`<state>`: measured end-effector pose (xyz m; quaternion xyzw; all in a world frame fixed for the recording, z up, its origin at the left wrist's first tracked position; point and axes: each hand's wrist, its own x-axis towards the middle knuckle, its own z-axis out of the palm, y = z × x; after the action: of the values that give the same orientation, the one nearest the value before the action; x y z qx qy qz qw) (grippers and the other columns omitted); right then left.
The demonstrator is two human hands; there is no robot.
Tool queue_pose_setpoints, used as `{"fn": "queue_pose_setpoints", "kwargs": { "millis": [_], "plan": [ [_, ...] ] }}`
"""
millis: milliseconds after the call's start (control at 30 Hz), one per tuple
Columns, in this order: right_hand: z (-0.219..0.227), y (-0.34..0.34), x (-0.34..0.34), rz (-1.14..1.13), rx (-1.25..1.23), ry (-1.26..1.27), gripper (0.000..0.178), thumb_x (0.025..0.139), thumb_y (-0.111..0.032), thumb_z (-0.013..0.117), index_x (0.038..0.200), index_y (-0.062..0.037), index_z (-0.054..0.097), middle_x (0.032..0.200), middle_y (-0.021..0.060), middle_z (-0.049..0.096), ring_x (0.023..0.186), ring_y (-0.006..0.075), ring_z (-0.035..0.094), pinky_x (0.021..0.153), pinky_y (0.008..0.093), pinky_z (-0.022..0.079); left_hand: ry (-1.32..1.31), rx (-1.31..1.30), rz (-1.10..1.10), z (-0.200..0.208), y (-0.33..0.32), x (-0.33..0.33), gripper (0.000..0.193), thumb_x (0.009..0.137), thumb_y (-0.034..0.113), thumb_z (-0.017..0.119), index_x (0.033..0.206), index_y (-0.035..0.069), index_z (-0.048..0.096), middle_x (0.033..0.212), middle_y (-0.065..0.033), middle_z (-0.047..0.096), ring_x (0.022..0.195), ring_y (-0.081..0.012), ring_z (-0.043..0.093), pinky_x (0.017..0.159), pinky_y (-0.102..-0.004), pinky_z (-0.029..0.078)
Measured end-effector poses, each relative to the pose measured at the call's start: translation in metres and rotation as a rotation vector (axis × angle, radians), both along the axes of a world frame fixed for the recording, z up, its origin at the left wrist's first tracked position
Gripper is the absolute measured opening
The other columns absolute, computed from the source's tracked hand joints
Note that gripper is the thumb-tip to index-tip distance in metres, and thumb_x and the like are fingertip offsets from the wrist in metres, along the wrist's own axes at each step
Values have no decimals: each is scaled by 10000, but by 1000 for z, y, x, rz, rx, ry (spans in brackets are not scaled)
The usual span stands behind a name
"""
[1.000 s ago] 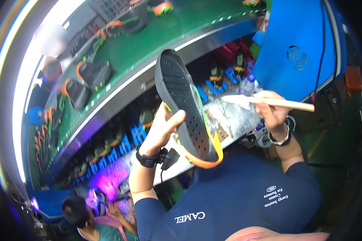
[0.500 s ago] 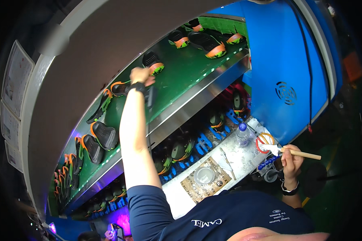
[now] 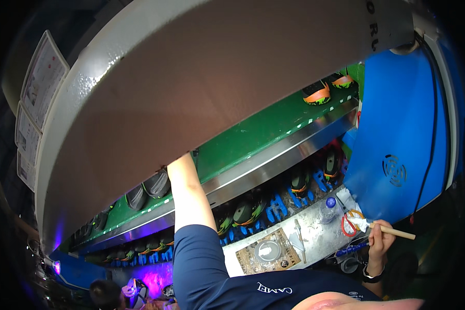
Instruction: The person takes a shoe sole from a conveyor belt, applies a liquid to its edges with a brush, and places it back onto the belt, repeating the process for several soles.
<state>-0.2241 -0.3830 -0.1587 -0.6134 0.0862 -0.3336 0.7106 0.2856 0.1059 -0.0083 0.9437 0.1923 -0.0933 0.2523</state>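
Head view — left hand hidden, apparently behind brown panel (image 3: 217, 72).

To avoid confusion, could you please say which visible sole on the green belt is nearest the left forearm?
The dark sole just left of the forearm; others lie farther off.

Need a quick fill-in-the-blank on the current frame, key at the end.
1. Only the person's ____ hand is visible, gripping a wooden handle.
2. Two orange-trimmed shoes at upper right rest on a ____ surface.
3. The vented panel at right is ____.
4. In the picture, the round container lies to the ____ of the bottle.

Missing words: right; green; blue; left.
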Motion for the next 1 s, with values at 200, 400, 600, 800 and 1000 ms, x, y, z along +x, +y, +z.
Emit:
{"fn": "queue_pose_setpoints", "kwargs": {
  "millis": [200,400,600,800,1000],
  "plan": [
    [-1,3,4,6,31,-19,121,802,-72,475,864,31,486,547,16,419,388,30,330,352,150,245,-271,-718,160,-12,32,14,188,543,33,518,731,37,518,669,-75,524,591,-208,497,539,-312,427],
    [7,16,28,160,53,-3,115,798,-66,482,874,19,495,563,14,430,422,33,342,380,154,263,-503,-1204,83,35,3,-114,247,562,-5,456,801,19,514,770,-91,548,736,-214,538,692,-319,446],
    [19,53,54,393,49,-45,125,778,-63,520,875,16,516,598,33,481,446,37,374,394,157,286,-463,-1454,-113,43,-44,-315,334,771,153,504,1062,-3,454,993,-133,540,904,-248,534,820,-375,418],
    [22,89,63,618,50,11,101,772,-25,520,860,23,532,620,14,500,488,31,411,413,153,301,-472,-1623,20,-46,-74,-443,483,596,80,499,1060,-39,438,974,-147,538,864,-261,541,794,-340,434],
    [-56,155,63,857,-120,235,63,754,-35,571,777,19,548,651,4,510,550,39,428,476,173,348,-577,-1942,276,-128,-62,-513,746,591,198,500,1275,76,228,1072,-201,433,1018,-319,432,850,-428,384]
  ]
}}
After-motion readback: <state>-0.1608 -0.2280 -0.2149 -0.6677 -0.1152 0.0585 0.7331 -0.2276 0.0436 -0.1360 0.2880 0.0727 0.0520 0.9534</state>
